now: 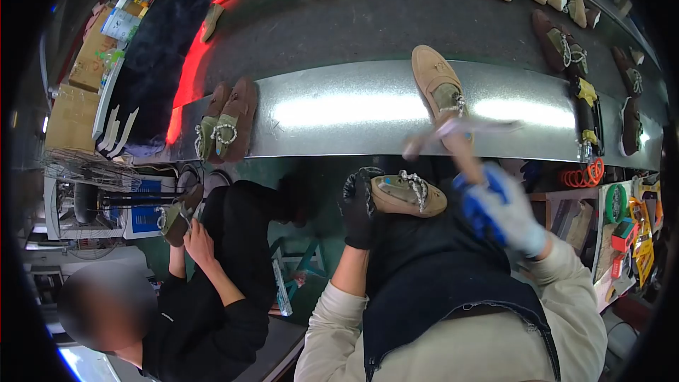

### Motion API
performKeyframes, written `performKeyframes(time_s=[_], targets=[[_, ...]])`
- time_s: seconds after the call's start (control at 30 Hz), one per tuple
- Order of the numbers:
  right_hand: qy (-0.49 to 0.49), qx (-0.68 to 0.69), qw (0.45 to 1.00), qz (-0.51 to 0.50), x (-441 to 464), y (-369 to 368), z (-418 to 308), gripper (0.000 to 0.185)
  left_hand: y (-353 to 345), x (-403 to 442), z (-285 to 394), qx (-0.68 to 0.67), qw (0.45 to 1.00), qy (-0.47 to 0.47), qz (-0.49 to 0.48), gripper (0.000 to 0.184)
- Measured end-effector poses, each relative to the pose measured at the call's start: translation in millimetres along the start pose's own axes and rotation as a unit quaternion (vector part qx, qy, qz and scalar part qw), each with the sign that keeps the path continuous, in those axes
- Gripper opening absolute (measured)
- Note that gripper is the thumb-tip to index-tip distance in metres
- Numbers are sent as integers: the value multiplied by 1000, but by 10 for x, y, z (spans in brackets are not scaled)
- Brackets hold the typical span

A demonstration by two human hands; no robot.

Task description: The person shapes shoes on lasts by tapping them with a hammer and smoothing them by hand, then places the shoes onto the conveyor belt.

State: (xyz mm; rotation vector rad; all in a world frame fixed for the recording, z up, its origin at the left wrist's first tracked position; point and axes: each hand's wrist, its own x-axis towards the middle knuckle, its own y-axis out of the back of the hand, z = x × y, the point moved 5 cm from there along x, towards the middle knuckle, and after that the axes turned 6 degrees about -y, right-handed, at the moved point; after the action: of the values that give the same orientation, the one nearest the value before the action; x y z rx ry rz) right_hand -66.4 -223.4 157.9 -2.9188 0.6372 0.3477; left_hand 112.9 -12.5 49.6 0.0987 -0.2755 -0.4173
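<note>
My left hand (358, 205), in a black glove, is closed round the heel end of a tan shoe (404, 196) with a green lining and a rope lace, held over my lap. In my right hand (498, 212), gloved in blue and white, is the wooden handle of a hammer (456, 143); both are blurred by motion. The hammer's head is raised, to the right of and above the held shoe in view. Behind it, another tan shoe (437, 79) lies on the metal edge of the bench, partly covered by the hammer.
Two brown shoes (237, 117) rest on the metal ledge (311, 110) at the left. More shoes stand along the dark bench top (396, 28). At the lower left a co-worker (226, 283) holds a shoe. A red coiled hose (583, 174) hangs at the right.
</note>
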Motion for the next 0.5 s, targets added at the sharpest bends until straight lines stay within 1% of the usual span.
performKeyframes(time_s=[0.03, 0.1, 0.13, 0.23, 0.3, 0.33, 0.4, 0.43, 0.47, 0.5], targets=[[56, 58, 995, 58, -34, 152, -160, 25, 8, 14, 2, -9, 1000, 3, 5, 26], [159, 170, 957, 176, -163, 476, -429, 27, 5, -6, -13, -29, 999, 17, 13, 26], [151, 168, 958, 177, -167, 468, -260, 27, 18, -57, -28, -29, 999, 25, 13, 26], [212, 179, 957, 88, -164, 388, 114, 26, 40, -132, -34, 3, 1000, 22, 6, 26], [261, 187, 946, 31, -163, 373, 334, 28, 14, -93, -11, 23, 1000, 10, -3, 26], [264, 186, 946, 36, -176, 324, 274, 28, -27, -97, 10, 20, 1000, 8, -8, 26], [125, 67, 990, 10, -149, 151, 290, 26, -135, -92, 73, 39, 998, -27, -26, 24], [50, 15, 999, -6, -132, 8, 323, 25, -100, -88, 120, 57, 997, -44, -35, 24], [-8, -50, 998, -28, 6, -74, 301, 25, -128, 40, 138, 67, 994, -75, -31, 24], [-93, -107, 989, -41, -45, -167, 348, 24, -142, -24, 156, 76, 993, -83, -40, 25]])
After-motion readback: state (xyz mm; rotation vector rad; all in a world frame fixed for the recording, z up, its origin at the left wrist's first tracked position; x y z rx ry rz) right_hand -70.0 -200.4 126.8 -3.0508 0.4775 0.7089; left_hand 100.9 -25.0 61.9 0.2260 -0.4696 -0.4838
